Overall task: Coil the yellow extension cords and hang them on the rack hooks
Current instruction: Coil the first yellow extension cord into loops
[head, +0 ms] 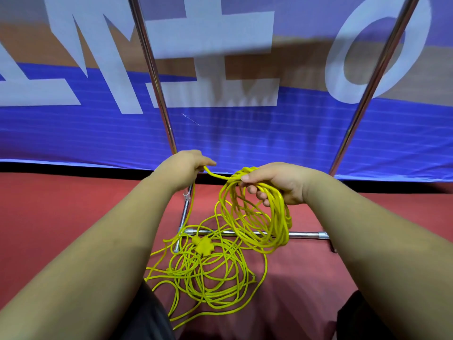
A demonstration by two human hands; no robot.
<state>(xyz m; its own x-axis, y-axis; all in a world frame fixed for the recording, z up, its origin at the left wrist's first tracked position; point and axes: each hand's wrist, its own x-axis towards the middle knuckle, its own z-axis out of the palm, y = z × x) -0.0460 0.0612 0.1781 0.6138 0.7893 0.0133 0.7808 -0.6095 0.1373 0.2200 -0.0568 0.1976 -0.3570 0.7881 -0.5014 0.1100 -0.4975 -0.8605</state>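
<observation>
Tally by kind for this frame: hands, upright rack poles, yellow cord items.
Hands: 2, left hand and right hand
Upright rack poles: 2
Coiled cord bundle in the right hand: 1
Loose cord heap on the floor: 1
Yellow socket block: 1
Total: 7

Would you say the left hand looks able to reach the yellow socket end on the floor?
Probably not at once: the left hand is holding a cord strand. The socket end itself lies uncovered atop the loose cord, below that hand.
</observation>
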